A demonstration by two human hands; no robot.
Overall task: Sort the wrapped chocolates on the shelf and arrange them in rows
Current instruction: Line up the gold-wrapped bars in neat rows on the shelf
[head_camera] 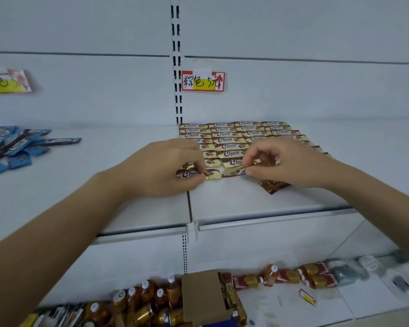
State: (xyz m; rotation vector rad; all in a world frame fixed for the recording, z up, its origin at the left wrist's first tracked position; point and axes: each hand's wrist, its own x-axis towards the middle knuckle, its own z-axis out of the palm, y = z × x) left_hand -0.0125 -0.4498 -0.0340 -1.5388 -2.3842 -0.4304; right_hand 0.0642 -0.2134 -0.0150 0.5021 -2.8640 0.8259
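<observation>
The gold-and-brown chocolates (232,139) lie in neat rows at the back of the white shelf (246,204). At six o'clock of the rows, the left hand (168,168) pinches the front-left bar (188,173) with curled fingers, and the right hand (291,161) pinches the wrapper end of the next bar (233,171) between thumb and forefinger. A loose chocolate (273,185) lies at five o'clock, and blue packets (17,147) are piled at nine o'clock.
</observation>
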